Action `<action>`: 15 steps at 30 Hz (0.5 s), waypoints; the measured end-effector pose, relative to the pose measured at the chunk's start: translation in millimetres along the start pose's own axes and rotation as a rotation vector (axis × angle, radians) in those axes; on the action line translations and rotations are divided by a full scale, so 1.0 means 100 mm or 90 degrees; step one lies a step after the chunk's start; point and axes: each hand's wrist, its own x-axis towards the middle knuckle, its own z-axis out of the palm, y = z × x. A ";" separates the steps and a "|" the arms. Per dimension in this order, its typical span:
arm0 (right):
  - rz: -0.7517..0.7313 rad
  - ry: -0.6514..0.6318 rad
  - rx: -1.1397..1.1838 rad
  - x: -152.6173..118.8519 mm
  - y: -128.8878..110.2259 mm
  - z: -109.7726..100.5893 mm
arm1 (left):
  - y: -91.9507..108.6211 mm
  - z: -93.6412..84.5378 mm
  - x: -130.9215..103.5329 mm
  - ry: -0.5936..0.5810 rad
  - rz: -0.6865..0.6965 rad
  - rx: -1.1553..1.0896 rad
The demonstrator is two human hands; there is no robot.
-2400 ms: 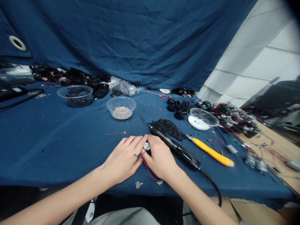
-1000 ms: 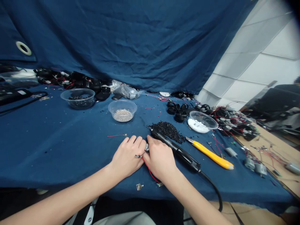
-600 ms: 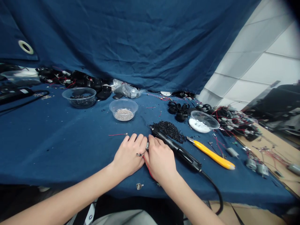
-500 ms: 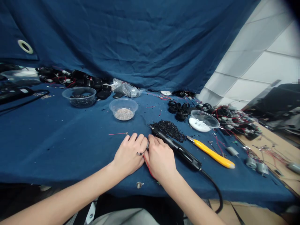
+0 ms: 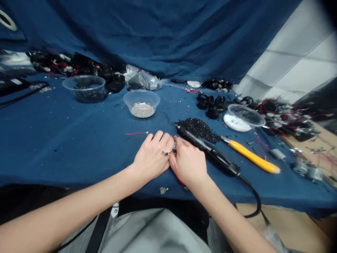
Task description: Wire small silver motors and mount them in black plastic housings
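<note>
My left hand (image 5: 154, 154) and my right hand (image 5: 189, 160) meet knuckle to knuckle near the table's front edge, both with fingers curled in. Between them sits a small dark part (image 5: 174, 146) with a black lead, and a red wire (image 5: 176, 169) runs from it over my right hand. Both hands close on this wired part; the fingertips are hidden. Just right of my right hand lies a black corded tool (image 5: 210, 151). A short red wire (image 5: 135, 133) rests beyond my left hand, and a small metal piece (image 5: 163, 190) lies in front of the hands.
Beyond the hands stand bowls with metal bits (image 5: 142, 109), dark pieces (image 5: 88, 92) and white material (image 5: 237, 123). A black granule pile (image 5: 198, 129) and a yellow-handled knife (image 5: 254, 156) lie to the right. Motors (image 5: 306, 170) and wired parts crowd the far right.
The view has tilted down and shifted, so the table items appear higher in the picture. Both hands remain together on the wired part, with little visible change in their grip.
</note>
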 end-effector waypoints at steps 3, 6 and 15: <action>0.026 -0.005 -0.014 -0.01 0.01 0.03 | 0.01 0.02 0.01 -0.003 0.011 -0.006; 0.031 -0.014 -0.015 -0.02 0.01 0.06 | 0.01 0.02 0.01 -0.012 0.006 -0.010; -0.035 0.062 0.028 -0.05 0.05 0.10 | 0.02 -0.03 -0.01 -0.020 -0.003 -0.003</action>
